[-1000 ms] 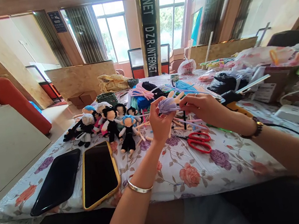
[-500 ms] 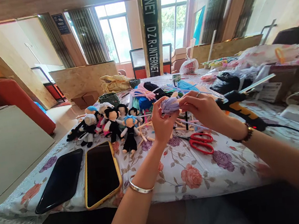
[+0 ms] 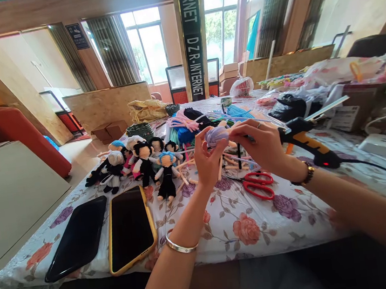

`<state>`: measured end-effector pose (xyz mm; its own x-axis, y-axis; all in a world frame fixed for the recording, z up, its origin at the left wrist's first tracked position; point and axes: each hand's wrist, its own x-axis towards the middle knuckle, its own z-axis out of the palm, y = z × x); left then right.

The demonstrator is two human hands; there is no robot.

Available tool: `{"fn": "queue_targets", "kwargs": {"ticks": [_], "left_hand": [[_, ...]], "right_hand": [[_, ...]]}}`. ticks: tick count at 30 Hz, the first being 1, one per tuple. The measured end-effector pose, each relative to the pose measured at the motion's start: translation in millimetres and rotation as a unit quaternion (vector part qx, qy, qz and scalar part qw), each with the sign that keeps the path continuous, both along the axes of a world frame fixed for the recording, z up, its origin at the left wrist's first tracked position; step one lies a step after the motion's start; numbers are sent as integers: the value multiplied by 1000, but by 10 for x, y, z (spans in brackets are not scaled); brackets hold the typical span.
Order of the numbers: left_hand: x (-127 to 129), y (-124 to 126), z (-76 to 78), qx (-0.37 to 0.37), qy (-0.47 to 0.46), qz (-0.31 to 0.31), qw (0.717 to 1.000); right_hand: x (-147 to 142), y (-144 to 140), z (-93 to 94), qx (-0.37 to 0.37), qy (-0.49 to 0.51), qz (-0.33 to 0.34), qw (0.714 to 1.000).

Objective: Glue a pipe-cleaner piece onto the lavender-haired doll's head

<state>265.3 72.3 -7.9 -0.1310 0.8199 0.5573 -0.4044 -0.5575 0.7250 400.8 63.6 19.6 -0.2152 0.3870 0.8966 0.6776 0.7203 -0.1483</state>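
A small doll head [image 3: 216, 137] with lavender strands wrapped over it is held up above the table. My left hand [image 3: 208, 161] grips it from the left, thumb and fingers around it. On its right side, my right hand [image 3: 261, 143] is closed with fingertips pinched at the head's edge; what exactly they pinch is hidden. Just below lie red-handled scissors [image 3: 258, 185]. A black and orange glue gun [image 3: 308, 142] with a clear stick rests right of my right hand, its red light lit. Behind my hands is a pile of coloured pipe cleaners [image 3: 186, 122].
Several finished dolls [image 3: 166, 173] sit in a cluster left of my hands. Two phones, one dark [image 3: 78, 238] and one yellow-cased [image 3: 131, 229], lie at the front left. A power strip [image 3: 385, 146] and a cardboard box [image 3: 357, 105] stand at the right. A black cord runs from the glue gun.
The doll head has turned slightly in my hands, showing more of its lavender strands. Both hands stay close together around it. The whole view has shifted a little.
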Motion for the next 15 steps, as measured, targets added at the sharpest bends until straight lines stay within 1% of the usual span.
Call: {"fn": "queue_targets", "kwargs": {"ticks": [8, 12, 15], "left_hand": [[-15, 26, -19, 18, 14, 16, 1000], [-1, 17, -8, 17, 10, -3, 1000], [11, 0, 5, 18, 7, -7, 1000]], "right_hand": [[-47, 23, -125, 20, 38, -8, 999], [-33, 62, -170, 54, 41, 9, 998], [-2, 116, -205, 103, 35, 20, 994]]}}
